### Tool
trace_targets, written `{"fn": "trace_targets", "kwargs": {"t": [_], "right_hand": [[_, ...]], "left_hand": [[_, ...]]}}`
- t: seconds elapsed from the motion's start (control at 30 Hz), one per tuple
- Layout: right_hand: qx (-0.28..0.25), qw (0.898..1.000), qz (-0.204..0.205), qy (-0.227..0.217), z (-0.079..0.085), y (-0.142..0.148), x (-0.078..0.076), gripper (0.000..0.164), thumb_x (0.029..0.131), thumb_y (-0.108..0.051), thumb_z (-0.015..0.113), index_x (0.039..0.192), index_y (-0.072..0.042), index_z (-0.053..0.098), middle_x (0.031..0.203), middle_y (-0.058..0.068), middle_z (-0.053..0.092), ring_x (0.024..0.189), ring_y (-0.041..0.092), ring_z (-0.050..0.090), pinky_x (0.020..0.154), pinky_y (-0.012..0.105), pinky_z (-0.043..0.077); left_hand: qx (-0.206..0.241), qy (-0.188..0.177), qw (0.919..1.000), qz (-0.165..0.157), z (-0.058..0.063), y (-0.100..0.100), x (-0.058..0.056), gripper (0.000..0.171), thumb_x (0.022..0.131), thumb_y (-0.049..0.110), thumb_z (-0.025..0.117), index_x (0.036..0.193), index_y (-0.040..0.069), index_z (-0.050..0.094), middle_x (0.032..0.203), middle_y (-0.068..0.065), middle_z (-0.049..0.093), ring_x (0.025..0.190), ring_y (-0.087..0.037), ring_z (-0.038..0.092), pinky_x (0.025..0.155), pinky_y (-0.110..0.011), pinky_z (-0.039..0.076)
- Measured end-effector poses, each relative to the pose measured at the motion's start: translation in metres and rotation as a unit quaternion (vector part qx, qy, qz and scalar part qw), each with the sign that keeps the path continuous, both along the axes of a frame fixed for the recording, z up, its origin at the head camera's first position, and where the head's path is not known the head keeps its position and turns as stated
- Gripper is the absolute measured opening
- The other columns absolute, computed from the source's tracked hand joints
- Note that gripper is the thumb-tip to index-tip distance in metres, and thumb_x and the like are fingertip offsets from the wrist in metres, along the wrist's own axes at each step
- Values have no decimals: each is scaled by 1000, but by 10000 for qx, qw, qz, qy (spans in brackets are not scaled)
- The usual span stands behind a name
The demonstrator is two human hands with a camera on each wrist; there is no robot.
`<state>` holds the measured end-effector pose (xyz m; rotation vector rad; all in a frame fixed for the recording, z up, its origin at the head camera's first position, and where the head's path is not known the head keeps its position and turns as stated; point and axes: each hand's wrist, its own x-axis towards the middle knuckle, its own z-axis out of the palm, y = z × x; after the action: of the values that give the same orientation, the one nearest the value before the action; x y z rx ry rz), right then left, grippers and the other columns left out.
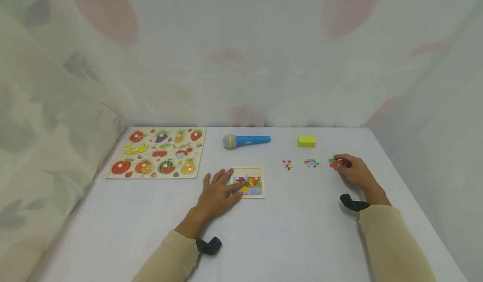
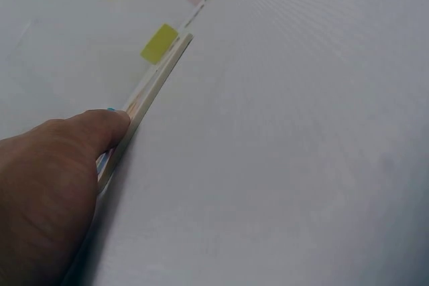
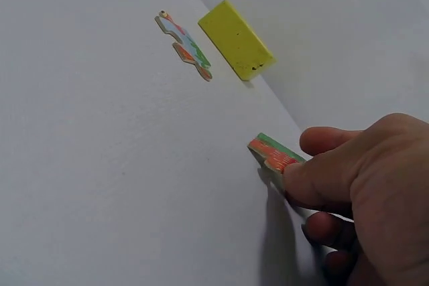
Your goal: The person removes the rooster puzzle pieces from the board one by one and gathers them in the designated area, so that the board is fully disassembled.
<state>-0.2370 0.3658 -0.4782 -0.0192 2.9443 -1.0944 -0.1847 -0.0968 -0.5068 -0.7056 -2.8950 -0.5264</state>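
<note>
My left hand [image 1: 219, 194] lies with its fingers spread over the left side of a small framed jigsaw puzzle [image 1: 263, 181], its fingertips touching the board. Part of the picture shows in the frame, and a bare strip runs along its top. In the left wrist view the thumb [image 2: 100, 128] rests on the frame's edge. To the right, my right hand [image 1: 352, 171] pinches a red and green puzzle piece [image 3: 275, 152] between thumb and finger, one edge tilted up off the table. Two loose pieces, one [image 1: 288, 164] nearer the frame and another [image 1: 311, 163], lie between the hands.
A fruit peg board [image 1: 151, 152] lies at the back left. Behind the frame is a blue toy microphone [image 1: 250, 140] with a grey head. A yellow block [image 1: 306, 141] stands at the back, behind the loose pieces. White cloth walls [image 1: 241, 64] border the table.
</note>
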Motion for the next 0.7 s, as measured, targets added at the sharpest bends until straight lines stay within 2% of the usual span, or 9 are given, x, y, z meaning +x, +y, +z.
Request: {"fn": "trace_targets", "kwargs": {"t": [0.2, 0.43, 0.53, 0.7], "right_hand": [[-117, 9992, -124, 373, -2, 2, 4, 37, 89, 3, 57, 126, 4, 57, 98, 18, 59, 86, 29, 50, 73, 39, 40], [-402, 9954, -766, 402, 0, 0, 8, 39, 93, -3, 49, 132, 0, 55, 107, 20, 57, 96, 32, 50, 79, 44, 41], [-551, 9925, -973, 490, 3, -5, 10, 38, 95, -5, 50, 132, -1, 54, 109, 20, 57, 100, 33, 50, 81, 44, 41], [-796, 9877, -1175, 652, 11, -14, 13, 37, 95, -6, 53, 131, -1, 56, 109, 19, 58, 101, 32, 51, 78, 35, 42]], "left_hand": [[18, 18, 10000, -17, 1, 0, 0, 40, 94, 53, 53, 130, 39, 61, 151, -5, 38, 139, -33, 27, 106, -65, 9], [48, 64, 10000, -40, 0, -1, 0, 40, 93, 53, 54, 130, 38, 61, 151, -6, 38, 138, -35, 28, 105, -66, 10], [3, 68, 10000, -36, -1, -1, -1, 40, 93, 54, 54, 130, 39, 61, 151, -6, 37, 138, -34, 28, 105, -66, 10], [-47, -27, 10000, 19, -2, -1, -1, 42, 93, 56, 51, 131, 40, 59, 152, -4, 36, 140, -32, 25, 106, -64, 8]]}}
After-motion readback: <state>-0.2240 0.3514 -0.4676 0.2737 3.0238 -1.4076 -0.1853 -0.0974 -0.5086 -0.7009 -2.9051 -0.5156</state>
